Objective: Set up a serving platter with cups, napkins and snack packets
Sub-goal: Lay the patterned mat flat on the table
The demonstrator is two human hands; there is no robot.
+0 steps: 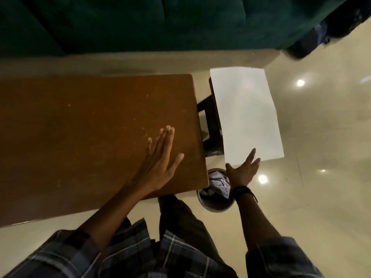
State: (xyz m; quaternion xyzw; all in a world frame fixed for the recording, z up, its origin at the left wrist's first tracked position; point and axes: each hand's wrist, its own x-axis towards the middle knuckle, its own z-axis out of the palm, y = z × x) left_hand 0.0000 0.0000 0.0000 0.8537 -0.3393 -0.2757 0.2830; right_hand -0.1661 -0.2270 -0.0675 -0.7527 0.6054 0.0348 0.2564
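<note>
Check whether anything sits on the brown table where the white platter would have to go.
Nothing visible does. The white platter is held at its near edge by the right hand, beside the brown table. Only the left hand lies flat on the tabletop, near its right end.
</note>
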